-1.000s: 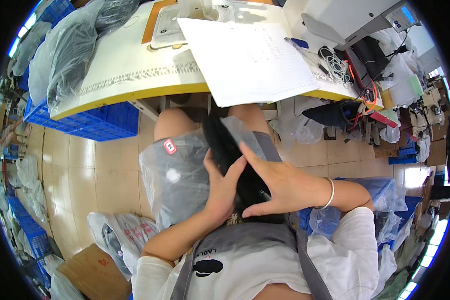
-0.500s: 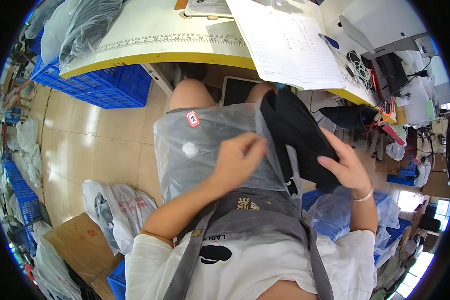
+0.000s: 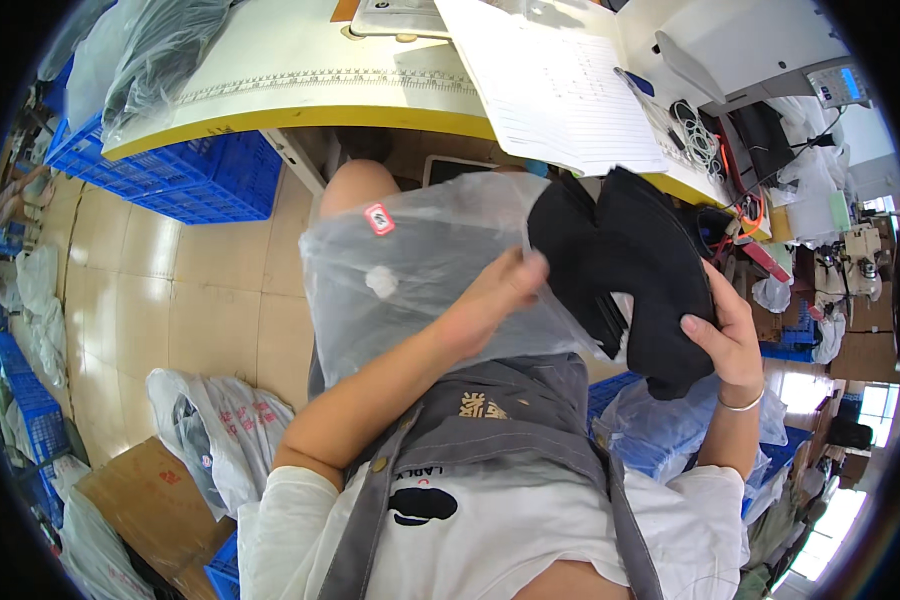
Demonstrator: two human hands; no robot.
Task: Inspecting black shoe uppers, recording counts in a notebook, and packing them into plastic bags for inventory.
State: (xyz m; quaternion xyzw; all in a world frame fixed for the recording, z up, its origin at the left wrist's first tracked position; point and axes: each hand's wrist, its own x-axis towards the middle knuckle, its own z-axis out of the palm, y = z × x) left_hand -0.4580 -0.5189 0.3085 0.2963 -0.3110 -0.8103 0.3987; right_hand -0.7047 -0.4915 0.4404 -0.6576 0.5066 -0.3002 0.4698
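In my right hand (image 3: 727,335) is a stack of black fabric pieces (image 3: 630,240) with a curved, hooked outline; my thumb lies on top and my fingers are behind. The stack's left part sits at the mouth of a clear plastic bag (image 3: 420,250) spread across my lap. A small red-edged white sticker (image 3: 379,219) and a white patch (image 3: 381,282) show on the bag. My left hand (image 3: 500,295) is over the bag near its mouth, beside the black pieces. Its fingers are curled but smeared by motion, so their hold cannot be made out.
Ahead stands a table (image 3: 300,100) with a yellow edge and a printed ruler, bearing an open notebook (image 3: 580,100) and coiled cables (image 3: 700,140). Blue crates (image 3: 200,180) stand at the left. A cardboard box (image 3: 150,500) and a white bag (image 3: 230,430) lie on the floor at lower left.
The black pieces have shifted right and turned, showing more of their flat, curved face. My right hand moved right with them. My left hand has moved a little toward the bag's mouth.
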